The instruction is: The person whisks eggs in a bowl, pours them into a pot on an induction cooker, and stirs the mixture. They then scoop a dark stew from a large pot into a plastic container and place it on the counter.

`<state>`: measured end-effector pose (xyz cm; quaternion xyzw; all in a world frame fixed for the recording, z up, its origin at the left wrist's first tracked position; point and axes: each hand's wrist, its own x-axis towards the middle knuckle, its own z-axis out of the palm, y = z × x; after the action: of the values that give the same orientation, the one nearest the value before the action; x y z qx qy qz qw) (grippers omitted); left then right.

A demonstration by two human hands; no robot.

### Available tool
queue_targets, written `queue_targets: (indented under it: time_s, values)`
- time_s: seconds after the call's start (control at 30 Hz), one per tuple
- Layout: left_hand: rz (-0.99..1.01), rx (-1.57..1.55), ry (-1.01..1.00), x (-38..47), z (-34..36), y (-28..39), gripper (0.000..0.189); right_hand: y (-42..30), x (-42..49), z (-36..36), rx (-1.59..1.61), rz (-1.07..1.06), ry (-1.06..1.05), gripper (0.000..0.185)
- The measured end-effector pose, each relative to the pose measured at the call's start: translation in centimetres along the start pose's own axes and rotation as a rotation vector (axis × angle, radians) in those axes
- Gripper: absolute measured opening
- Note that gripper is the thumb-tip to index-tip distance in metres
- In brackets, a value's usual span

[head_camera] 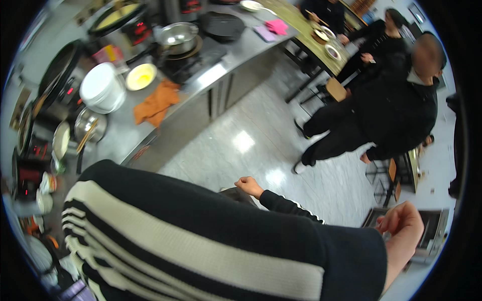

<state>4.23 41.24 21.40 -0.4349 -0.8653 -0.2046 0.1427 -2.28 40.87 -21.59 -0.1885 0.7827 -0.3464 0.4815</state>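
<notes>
My left arm, in a dark sleeve with pale stripes, crosses close in front of the view. At its end, on the right, my left hand is bent with curled fingers; whether it holds something is unclear. Further down, my right hand hangs above the floor, its fingers curled in and nothing visible in it. An orange cloth lies at the edge of the steel counter, beside a yellow-lined bowl and a white lidded bucket. Neither hand touches these.
Several cookers line the counter's back, near a steel pot, a black pan and a steel bowl with chopsticks. A person in black stands at the right. Two more people are at a table holding bowls, near a stool.
</notes>
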Motion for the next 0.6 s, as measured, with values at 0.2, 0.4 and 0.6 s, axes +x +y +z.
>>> queue_targets:
  time_s: [0.2, 0.4, 0.6]
  values:
    - [0.213, -0.24, -0.008, 2.4, 0.4, -7.2, 0.008, 1.7, 2.1, -7.1, 0.11, 0.076, 0.172, 0.032]
    - [0.251, -0.381, -0.026, 3.6, -0.6, -16.9, 0.009, -0.3, 9.3, -13.2, 0.169, 0.074, 0.148, 0.029]
    - [0.241, -0.418, -0.04, 5.3, -2.6, -27.6, 0.011, -5.8, 16.5, -19.1, 0.154, 0.035, 0.209, 0.027]
